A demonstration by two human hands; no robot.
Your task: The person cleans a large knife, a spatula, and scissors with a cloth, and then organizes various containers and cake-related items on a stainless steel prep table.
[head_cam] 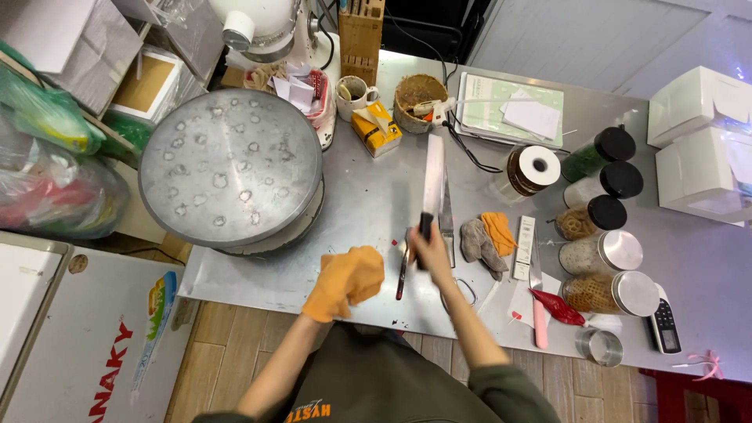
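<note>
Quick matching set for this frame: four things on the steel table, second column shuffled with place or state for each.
Things:
1. long flat blade
2. orange cloth
3. round metal turntable
4. red piping bag

Place or state:
A. lying near the table's front edge, beside a pink-handled knife
B. gripped by its dark handle in the right hand
C. wrapped around the left hand
D. standing at the table's left end, top dotted with small blobs

Pairs: 1-B, 2-C, 3-D, 4-A

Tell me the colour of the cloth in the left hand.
Orange. The cloth covers the left hand, seen clearly in the head view.
</note>
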